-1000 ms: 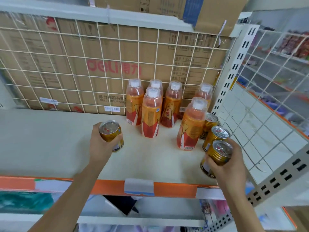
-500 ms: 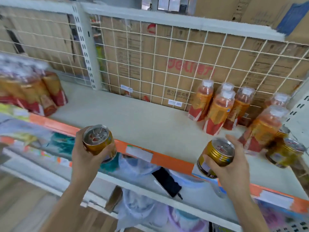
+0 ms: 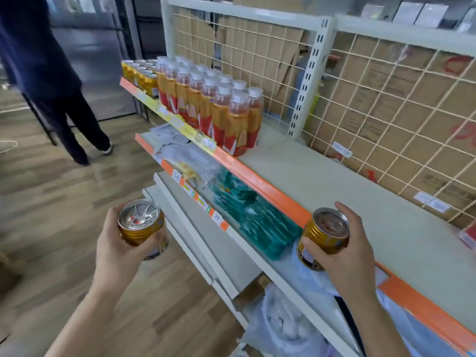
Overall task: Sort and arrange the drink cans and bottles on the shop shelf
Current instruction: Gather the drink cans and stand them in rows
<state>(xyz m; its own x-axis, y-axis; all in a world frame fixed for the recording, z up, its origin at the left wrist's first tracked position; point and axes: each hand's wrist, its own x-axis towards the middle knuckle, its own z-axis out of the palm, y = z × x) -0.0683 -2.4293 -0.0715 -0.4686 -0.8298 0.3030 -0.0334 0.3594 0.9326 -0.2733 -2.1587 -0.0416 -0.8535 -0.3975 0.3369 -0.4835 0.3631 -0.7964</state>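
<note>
Gripping gold can (image 3: 140,222) in left hand (image 3: 116,256), fingers curled round | right hand (image 3: 353,256) fingers wrap second gold can (image 3: 327,233) by shelf (image 3: 347,191) edge | bottles (image 3: 213,104) far left

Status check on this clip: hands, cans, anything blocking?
Left hand grips a gold can; right hand grips a second gold can. Both held off the shelf; can row and bottles stand far left. Person in aisle, clear of the shelf.

Left hand (image 3: 116,251) has the left-hand can (image 3: 141,222) out over the floor (image 3: 51,202), left of the shelves. Right hand (image 3: 345,256) has the right-hand can (image 3: 325,233) just in front of the top shelf (image 3: 360,191) edge. Bottles (image 3: 213,106) stand in rows at its far left end, more cans (image 3: 140,74) beyond them, wire grid (image 3: 386,112) behind.
</note>
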